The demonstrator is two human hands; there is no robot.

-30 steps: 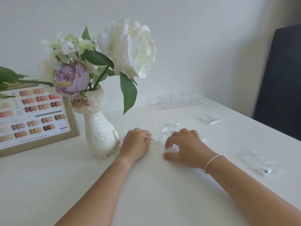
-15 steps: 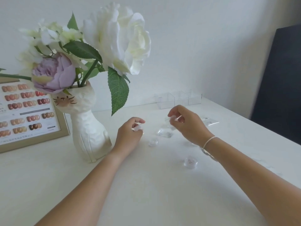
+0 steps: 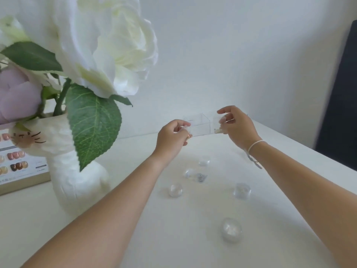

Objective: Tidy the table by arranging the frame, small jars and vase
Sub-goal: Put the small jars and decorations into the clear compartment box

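Observation:
A white cat-faced vase (image 3: 63,171) with white and lilac flowers stands at the left. Behind it leans a wooden frame (image 3: 25,182) showing nail colour samples, mostly hidden. Several small clear jars lie loose on the table, among them one at the front (image 3: 231,229), one mid-right (image 3: 241,191) and one mid-left (image 3: 175,189). My left hand (image 3: 172,139) pinches a small clear jar at the front of a clear acrylic organiser (image 3: 201,123) by the wall. My right hand (image 3: 234,125) holds another small jar at the organiser's right part.
The white table (image 3: 173,238) meets a white wall at the back. A dark panel (image 3: 340,103) stands beyond the table's right edge. The big white rose (image 3: 108,45) and a green leaf (image 3: 92,122) overhang the table's left-middle, close to my left forearm.
Both hands have lifted off the table with small jars and moved back to the clear organiser by the wall. The camera has moved closer and leftwards; the vase looms larger.

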